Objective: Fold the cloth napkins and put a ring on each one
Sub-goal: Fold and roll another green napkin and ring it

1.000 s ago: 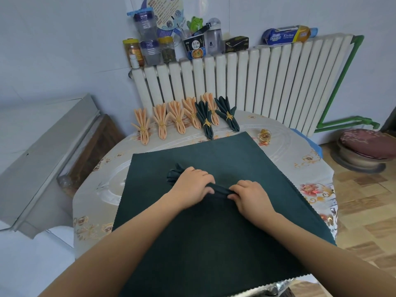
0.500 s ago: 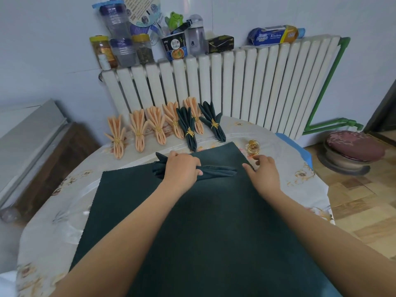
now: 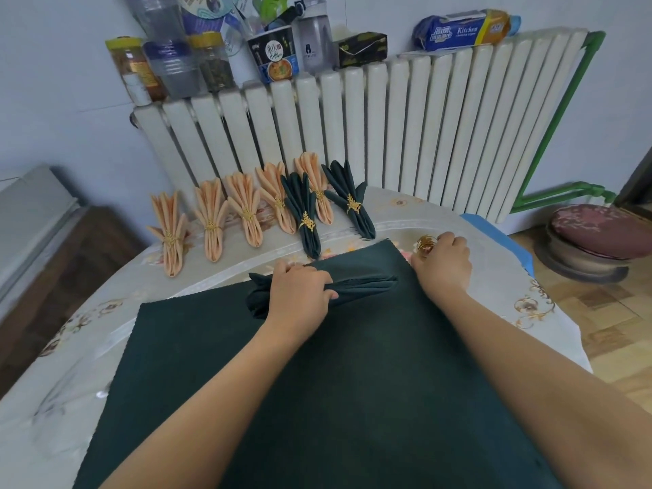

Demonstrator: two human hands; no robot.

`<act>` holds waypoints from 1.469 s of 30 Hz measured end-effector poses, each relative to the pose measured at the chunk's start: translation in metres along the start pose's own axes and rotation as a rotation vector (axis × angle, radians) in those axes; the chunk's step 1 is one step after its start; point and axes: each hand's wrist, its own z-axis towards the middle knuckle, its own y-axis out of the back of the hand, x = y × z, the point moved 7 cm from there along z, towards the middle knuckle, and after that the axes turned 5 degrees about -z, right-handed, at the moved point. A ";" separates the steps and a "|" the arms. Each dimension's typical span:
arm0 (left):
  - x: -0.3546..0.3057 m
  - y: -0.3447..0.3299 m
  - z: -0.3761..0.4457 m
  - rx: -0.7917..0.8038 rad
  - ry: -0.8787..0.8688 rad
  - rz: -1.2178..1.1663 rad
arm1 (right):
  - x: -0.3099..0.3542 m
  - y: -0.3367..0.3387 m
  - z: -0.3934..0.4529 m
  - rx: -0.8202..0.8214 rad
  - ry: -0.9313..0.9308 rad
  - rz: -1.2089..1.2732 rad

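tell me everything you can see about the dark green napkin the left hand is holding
The folded napkin is dark green woven cloth, gathered into long pleats and lying roughly sideways on the flat dark green cloth spread over the table. The left hand is closed around its middle, pinching the pleats together. Its left end fans out in loose folds beyond the hand; its right end tapers to a narrow bundle pointing toward the right hand. It wears no ring yet: the loose gold ring is at the right hand's fingertips.

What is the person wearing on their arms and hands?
Nothing that shows. The left hand and the right hand are bare, with no gloves, and no rings, watch or bracelets in view. Both forearms are uncovered right down to the bottom edge of the picture, so no sleeve is in view.
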 end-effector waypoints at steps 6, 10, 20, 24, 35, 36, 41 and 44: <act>0.000 0.002 -0.002 -0.023 0.002 0.012 | -0.005 -0.002 -0.003 0.005 0.039 -0.013; 0.002 0.008 -0.007 -0.016 0.021 -0.015 | -0.010 0.015 -0.017 -0.028 0.045 0.016; 0.016 0.038 -0.054 0.053 0.122 -0.204 | -0.004 0.064 -0.123 0.222 0.244 0.646; 0.018 0.044 -0.076 0.097 0.137 -0.218 | 0.000 0.065 -0.158 0.373 0.349 0.614; -0.016 0.061 -0.127 0.182 -0.034 -0.285 | 0.049 0.092 -0.238 0.449 0.751 0.232; -0.018 0.061 -0.131 0.194 -0.047 -0.294 | 0.053 0.093 -0.244 0.447 0.771 0.222; -0.020 0.068 -0.143 0.203 -0.121 -0.333 | 0.061 0.095 -0.259 0.465 0.781 0.225; -0.027 0.072 -0.147 0.203 -0.180 -0.341 | 0.065 0.097 -0.266 0.473 0.778 0.252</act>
